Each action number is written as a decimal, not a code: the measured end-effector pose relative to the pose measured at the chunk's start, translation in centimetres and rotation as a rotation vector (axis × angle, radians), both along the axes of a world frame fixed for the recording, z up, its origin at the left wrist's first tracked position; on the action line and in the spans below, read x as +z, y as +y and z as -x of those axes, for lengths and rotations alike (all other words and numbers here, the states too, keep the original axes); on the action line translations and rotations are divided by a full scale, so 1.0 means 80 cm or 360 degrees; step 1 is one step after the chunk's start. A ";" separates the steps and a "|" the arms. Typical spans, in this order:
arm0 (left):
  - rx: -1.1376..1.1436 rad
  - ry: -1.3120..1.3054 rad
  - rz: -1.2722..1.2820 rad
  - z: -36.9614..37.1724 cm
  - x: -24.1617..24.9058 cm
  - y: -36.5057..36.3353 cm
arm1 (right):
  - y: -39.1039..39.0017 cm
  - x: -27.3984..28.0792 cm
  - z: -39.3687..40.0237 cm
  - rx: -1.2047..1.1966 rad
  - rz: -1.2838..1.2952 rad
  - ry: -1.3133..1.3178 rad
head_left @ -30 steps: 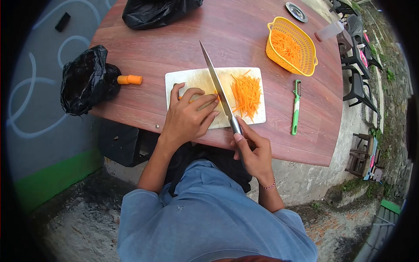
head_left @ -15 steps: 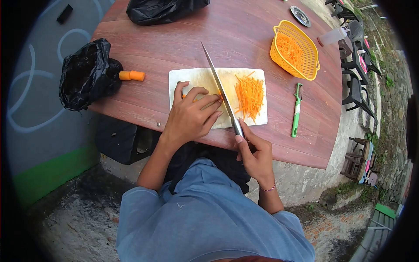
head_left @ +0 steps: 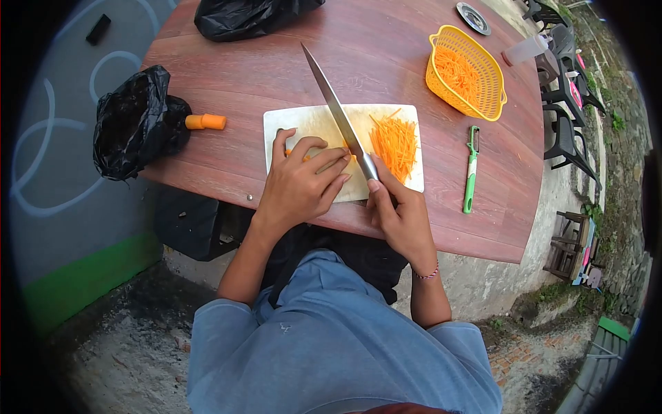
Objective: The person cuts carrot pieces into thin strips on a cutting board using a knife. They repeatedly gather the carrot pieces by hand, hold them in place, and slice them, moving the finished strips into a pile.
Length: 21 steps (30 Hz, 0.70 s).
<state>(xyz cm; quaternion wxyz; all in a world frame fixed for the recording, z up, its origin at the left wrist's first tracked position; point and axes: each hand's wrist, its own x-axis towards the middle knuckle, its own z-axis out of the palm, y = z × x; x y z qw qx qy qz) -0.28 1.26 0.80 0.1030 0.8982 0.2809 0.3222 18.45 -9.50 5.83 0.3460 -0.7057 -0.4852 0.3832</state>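
Observation:
My right hand (head_left: 400, 210) grips the handle of a long kitchen knife (head_left: 334, 103), its blade slanting up and left across a white cutting board (head_left: 303, 119). Curled fingertips of my left hand (head_left: 300, 179) press orange carrot to the board, right beside the blade. Bits of that carrot (head_left: 305, 158) show between the fingers; most of it is hidden. On the right of the knife lies a heap of thin carrot strips (head_left: 394, 148).
A yellow basket (head_left: 500, 79) holds more shredded carrot. A green peeler (head_left: 471, 172) lies below it. Carrot chunks (head_left: 205, 122) sit by an open black bag (head_left: 131, 124) at left; another black bag (head_left: 255, 17), a metal dish (head_left: 474, 18) and a bottle (head_left: 526, 50) are farther back.
The knife's tip has swung up and left, and my right hand has moved slightly up and to the right. My left hand stays in place on the carrot.

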 end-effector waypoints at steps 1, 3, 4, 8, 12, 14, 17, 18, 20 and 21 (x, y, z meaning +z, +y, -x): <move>0.0006 -0.0003 0.0003 0.000 0.000 0.000 | -0.010 -0.001 -0.004 -0.0013 -0.0036 0.0070; 0.0002 0.0010 0.0005 0.000 0.001 0.000 | -0.029 0.009 -0.008 -0.0059 0.0048 0.0129; 0.0006 0.0010 0.0008 0.000 0.000 0.000 | -0.036 0.012 -0.010 -0.0112 0.0131 0.0192; 0.0003 -0.0015 0.0003 -0.003 0.001 0.001 | -0.048 0.016 -0.010 -0.0161 0.0097 0.0197; 0.0020 -0.0010 0.0011 -0.002 0.000 0.000 | -0.046 0.015 -0.005 -0.0128 0.0077 0.0197; 0.0022 -0.0015 0.0017 -0.002 0.000 -0.001 | -0.045 0.017 0.000 -0.0072 0.0054 0.0142; 0.0025 -0.0023 0.0027 -0.003 0.001 -0.001 | -0.044 0.014 0.004 -0.0079 0.0030 0.0107; 0.0023 -0.0025 0.0030 -0.003 0.001 -0.001 | -0.045 0.013 0.005 -0.0078 0.0034 0.0109; 0.0017 -0.0021 0.0036 -0.002 0.002 -0.001 | -0.048 0.012 0.007 -0.0087 0.0044 0.0065; 0.0011 -0.0020 0.0036 -0.002 0.002 -0.001 | -0.049 0.011 0.008 -0.0088 0.0047 0.0064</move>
